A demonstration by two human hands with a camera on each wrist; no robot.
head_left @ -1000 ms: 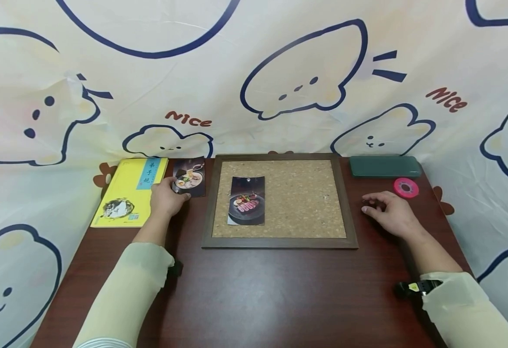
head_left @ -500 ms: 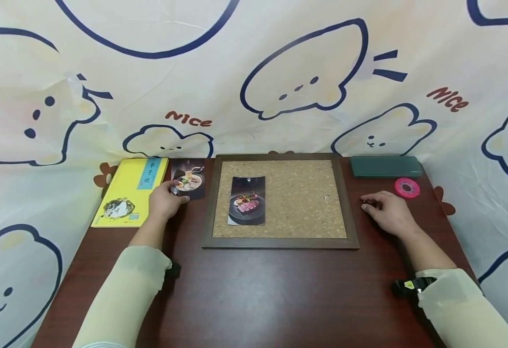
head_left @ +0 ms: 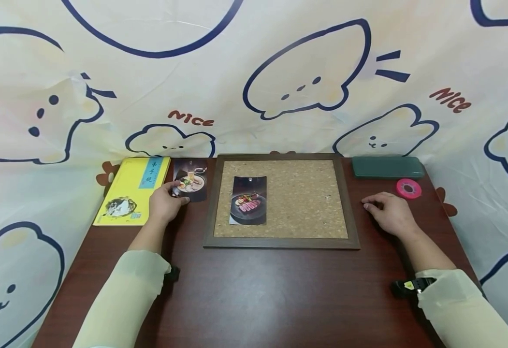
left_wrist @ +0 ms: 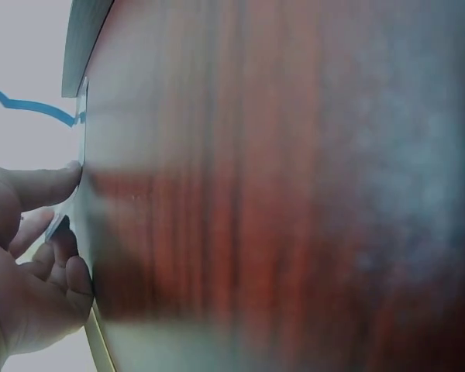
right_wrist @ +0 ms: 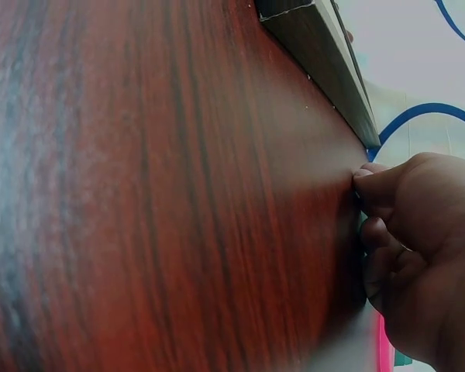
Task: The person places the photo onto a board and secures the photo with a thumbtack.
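Observation:
My left hand (head_left: pixel 165 204) is at the near left corner of a dark photo card (head_left: pixel 199 193) printed with a bowl of noodles. Thumb and fingers pinch the card's edge; in the left wrist view a bent bit of it shows between them. To the right, my right hand (head_left: pixel 388 211) rests low on the table with curled fingers. Its thumb and index fingertips (right_wrist: pixel 363 172) come together at the tabletop; I cannot tell whether something small is between them. Between the hands lies a wood-framed cork board (head_left: pixel 303 203), bearing a steak photo card (head_left: pixel 248 212) with a small pin at its top.
A yellow book (head_left: pixel 128 186) lies left of the noodle card. Behind my right hand are a pink ring-shaped object (head_left: pixel 409 189) and a dark green case (head_left: pixel 387 167). The brown table (head_left: pixel 280 290) meets a cartoon-printed backdrop (head_left: pixel 219 87) at the back.
The noodle card has slid slightly toward me with my left hand on it. My right thumb and index fingertip have drawn closer together.

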